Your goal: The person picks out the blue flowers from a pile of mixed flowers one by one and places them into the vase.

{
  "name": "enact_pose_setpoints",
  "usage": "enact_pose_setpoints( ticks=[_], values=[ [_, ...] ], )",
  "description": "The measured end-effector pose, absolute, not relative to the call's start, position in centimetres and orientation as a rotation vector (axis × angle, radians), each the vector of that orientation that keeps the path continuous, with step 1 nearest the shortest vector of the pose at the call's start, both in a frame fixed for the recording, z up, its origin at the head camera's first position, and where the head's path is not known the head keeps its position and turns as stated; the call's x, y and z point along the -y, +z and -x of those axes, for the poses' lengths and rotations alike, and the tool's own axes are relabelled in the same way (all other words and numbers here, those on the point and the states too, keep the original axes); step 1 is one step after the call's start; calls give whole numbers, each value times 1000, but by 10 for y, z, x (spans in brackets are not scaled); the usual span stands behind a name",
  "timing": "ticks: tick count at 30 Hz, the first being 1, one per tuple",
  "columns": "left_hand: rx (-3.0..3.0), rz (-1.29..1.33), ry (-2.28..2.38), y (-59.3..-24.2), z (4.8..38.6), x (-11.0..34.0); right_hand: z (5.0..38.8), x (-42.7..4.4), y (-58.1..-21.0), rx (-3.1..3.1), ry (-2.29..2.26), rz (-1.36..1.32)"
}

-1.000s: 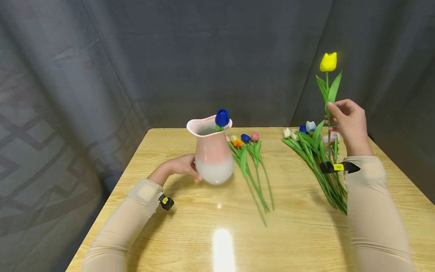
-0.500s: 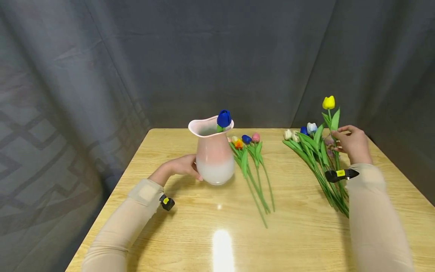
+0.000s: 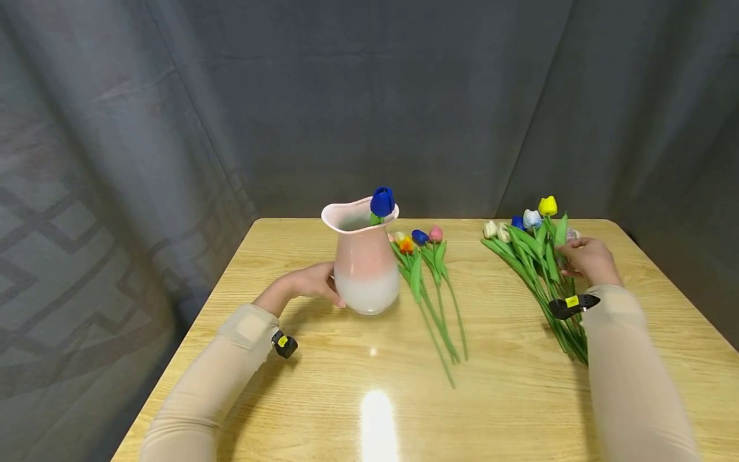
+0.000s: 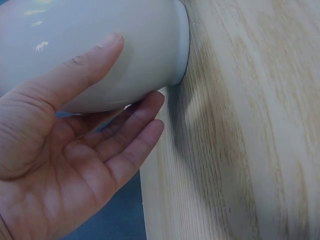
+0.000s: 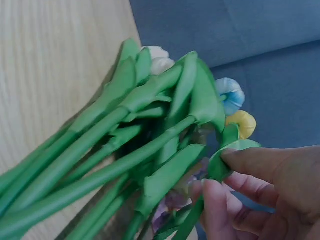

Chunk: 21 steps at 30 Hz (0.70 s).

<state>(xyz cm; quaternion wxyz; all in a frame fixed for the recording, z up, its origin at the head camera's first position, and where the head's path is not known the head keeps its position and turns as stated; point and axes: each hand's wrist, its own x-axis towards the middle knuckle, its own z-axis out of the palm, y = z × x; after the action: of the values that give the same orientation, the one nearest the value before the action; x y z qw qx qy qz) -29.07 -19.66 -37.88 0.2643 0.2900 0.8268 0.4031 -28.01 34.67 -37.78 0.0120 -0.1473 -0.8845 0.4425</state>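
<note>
My left hand (image 3: 314, 282) rests against the lower side of a pink-and-white vase (image 3: 366, 276). In the left wrist view the thumb lies along the vase wall (image 4: 100, 30), and nearly straight fingers touch it from the other side. A blue tulip (image 3: 382, 202) stands in the vase mouth. At the right, my right hand (image 3: 589, 260) pinches the leafy stem of a yellow tulip (image 3: 548, 206) between thumb and fingers, over a bunch of tulips. Its green leaf (image 5: 220, 165) shows at the fingertips in the right wrist view. The lower stem is lost among the others.
Beside the vase lie several loose tulips, among them an orange one (image 3: 407, 245), a blue one (image 3: 419, 237) and a pink one (image 3: 435, 233). The right-hand bunch has white heads (image 3: 490, 229) and a light-blue one (image 3: 532, 219). A grey curtain (image 3: 375, 109) hangs behind the wooden table (image 3: 491, 410).
My right hand has come down with the yellow tulip, from held high above the bunch to among the other tulips. The left hand and vase have stayed in place.
</note>
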Motion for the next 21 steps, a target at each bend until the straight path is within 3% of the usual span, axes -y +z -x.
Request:
enact_pose_setpoints(
  ticks=[16, 21],
  values=[
    [-2250, -757, 1076, -381, 293, 196, 288, -355, -385, 3007, 1208, 446],
    [-2249, -756, 1081, -382, 293, 196, 279, -349, -372, 3069, 915, 442]
  ],
)
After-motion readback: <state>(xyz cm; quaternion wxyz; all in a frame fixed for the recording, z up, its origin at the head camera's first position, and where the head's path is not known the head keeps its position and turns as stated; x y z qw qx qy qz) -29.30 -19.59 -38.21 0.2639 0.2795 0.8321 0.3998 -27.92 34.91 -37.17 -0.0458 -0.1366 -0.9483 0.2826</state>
